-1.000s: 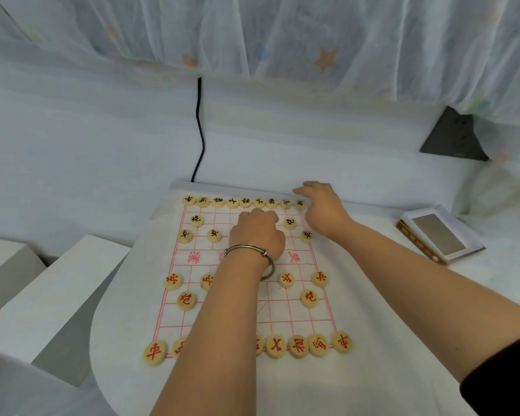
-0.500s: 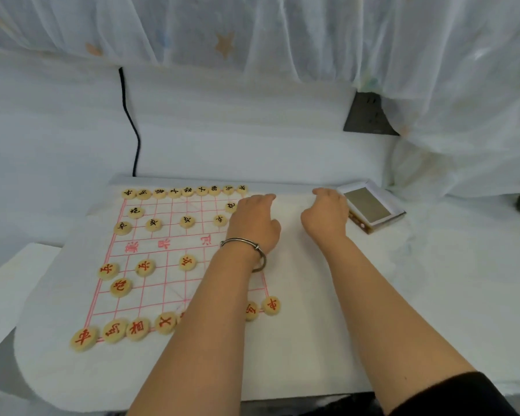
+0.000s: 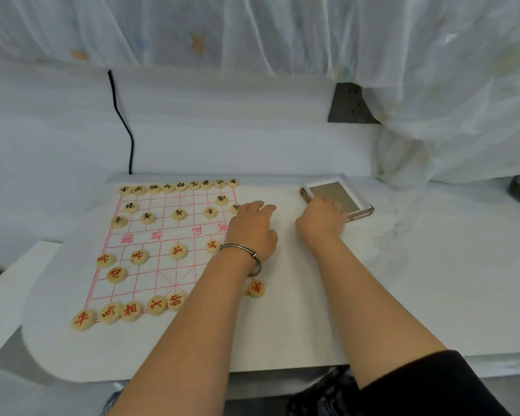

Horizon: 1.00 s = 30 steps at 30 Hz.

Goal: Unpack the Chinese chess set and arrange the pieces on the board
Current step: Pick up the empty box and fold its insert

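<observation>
Now that both hands have left the far rank, my left hand rests loosely curled and empty at the board's three o'clock edge. My right hand has reached the box at two o'clock; whether it grips the rim I cannot tell. The pieces stand in their rows, so arranging looks nearly finished.

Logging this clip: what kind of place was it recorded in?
Probably an indoor room, home or staged, I can't tell which. A sheer star-printed curtain hangs behind, a wall socket and a black cable show on the back wall, and the chess board lies on a white table.
</observation>
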Available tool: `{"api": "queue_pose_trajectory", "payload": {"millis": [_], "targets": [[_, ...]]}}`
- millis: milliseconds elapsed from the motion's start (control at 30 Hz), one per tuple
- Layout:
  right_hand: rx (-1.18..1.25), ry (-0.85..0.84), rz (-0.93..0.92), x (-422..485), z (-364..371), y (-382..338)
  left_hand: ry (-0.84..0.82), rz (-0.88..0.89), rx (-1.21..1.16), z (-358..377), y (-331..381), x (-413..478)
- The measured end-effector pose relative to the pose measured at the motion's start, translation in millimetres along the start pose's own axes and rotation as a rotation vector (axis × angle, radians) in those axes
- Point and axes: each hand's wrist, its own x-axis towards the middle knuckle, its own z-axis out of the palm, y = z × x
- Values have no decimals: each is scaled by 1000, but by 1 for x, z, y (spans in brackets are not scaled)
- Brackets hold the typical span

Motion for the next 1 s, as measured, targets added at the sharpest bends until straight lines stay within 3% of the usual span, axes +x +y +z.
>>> {"api": "queue_pose_trajectory", "payload": {"millis": [167, 300, 667, 933, 1000], "targets": [[5, 3, -119, -25, -5, -3, -3, -25, 24, -10, -10, -16], [179, -69, -172, -35, -3, 0, -12, -27, 63, -11, -15, -27], [383, -274, -157, -23, -8, 0, -50, -27, 107, -24, -23, -19], [407, -355, -267, -25, -17, -8, -23, -98, -119, -34, -28, -13], [403, -311, -297, -27, -23, -11, -10, -114, -204, -35, -28, -12]]}}
